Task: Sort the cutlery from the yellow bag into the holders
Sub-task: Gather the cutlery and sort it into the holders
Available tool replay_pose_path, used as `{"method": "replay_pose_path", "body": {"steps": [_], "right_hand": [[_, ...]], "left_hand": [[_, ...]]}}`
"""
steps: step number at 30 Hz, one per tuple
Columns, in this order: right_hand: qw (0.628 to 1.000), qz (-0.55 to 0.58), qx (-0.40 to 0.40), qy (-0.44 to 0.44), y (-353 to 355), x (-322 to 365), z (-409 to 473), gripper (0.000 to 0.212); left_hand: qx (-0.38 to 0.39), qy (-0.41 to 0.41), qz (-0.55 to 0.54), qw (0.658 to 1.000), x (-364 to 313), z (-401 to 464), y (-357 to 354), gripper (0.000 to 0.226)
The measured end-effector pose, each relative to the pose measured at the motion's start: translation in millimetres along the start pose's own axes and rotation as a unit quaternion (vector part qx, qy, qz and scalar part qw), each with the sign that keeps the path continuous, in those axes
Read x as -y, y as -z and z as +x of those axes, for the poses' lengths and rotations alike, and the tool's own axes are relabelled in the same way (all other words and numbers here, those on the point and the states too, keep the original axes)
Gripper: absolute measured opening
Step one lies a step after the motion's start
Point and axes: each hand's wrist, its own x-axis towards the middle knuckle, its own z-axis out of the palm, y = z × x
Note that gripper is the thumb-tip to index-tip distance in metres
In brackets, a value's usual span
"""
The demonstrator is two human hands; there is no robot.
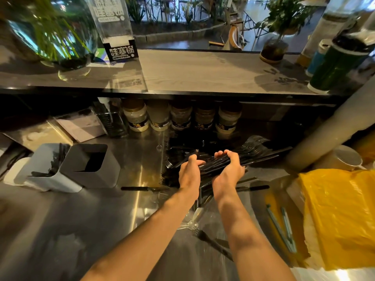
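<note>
1. So both hands are wrapped around one big bundle of black cutlery (221,161). The left hand (189,172) has its fingers curled over the top of the bundle at its near-left end, and the right hand (228,169) grips it just beside, thumb and fingertips hooked over the far side.
2. That bundle sits slanted above the steel bench (85,216), with fork ends fanning out past the right hand toward the back right.
3. More black pieces lie loose on the bench under and around the hands, including a black-handled knife (140,188) just left of the left wrist.
4. Two holders stand well off to the left: a dark holder (95,171) touching a white holder (43,169) that already has dark pieces in it.
5. Over on the right, the yellow bag (336,218) is slumped, apart from the hands.
</note>
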Motion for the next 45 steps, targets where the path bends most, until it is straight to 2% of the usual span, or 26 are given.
{"method": "replay_pose_path", "body": {"steps": [4,7,9,11,14,17,18,21,23,26,28,31,39,42,45], "right_hand": [[0.999,-0.011,0.027,-0.019,8,-10,-13,0.042],[0.996,-0.078,0.047,-0.004,12,-9,-20,0.027],[0.985,-0.144,0.094,0.022,14,-7,-17,0.028],[0.966,-0.214,0.142,0.028,17,-6,-12,0.036],[0.922,-0.315,0.227,0.004,22,-4,-12,0.024],[0.859,-0.405,0.312,-0.026,26,-4,-12,0.02],[0.837,-0.429,0.338,-0.032,26,-4,-11,0.022],[0.764,-0.494,0.412,-0.048,25,-3,-13,0.021],[0.727,-0.522,0.442,-0.06,24,-1,-16,0.023],[0.698,-0.547,0.456,-0.068,24,-1,-19,0.024],[0.697,-0.553,0.452,-0.064,25,-2,-19,0.025],[0.695,-0.555,0.452,-0.065,27,-3,-20,0.025],[0.708,-0.554,0.428,-0.09,18,-7,-13,0.02],[0.743,-0.526,0.403,-0.096,16,-5,-12,0.019],[0.81,-0.467,0.342,-0.093,10,0,-12,0.025]], "left_hand": [[0.01,-0.018,0.026,0.999,2,-4,4,0.044],[0.075,-0.035,0.123,0.989,8,-12,11,0.043],[0.114,-0.018,0.173,0.978,12,-14,22,0.046],[0.137,0.006,0.168,0.976,12,-9,32,0.05],[0.154,-0.007,0.082,0.985,-4,-4,40,0.051],[0.129,-0.103,-0.024,0.986,-32,2,42,0.031],[0.125,-0.152,-0.028,0.98,-43,5,43,0.034],[0.111,-0.285,0.034,0.951,-79,11,51,0.051],[0.121,-0.346,0.07,0.928,-102,18,54,0.049],[0.165,-0.369,0.184,0.896,-126,26,52,0.041],[0.169,-0.338,0.25,0.892,-122,35,50,0.044],[0.127,-0.33,0.246,0.903,-103,41,53,0.041],[0.232,-0.299,0.252,0.89,-76,34,52,0.044],[0.225,-0.317,0.232,0.892,-78,33,59,0.049],[0.12,-0.332,0.152,0.923,-66,28,61,0.048]]}}
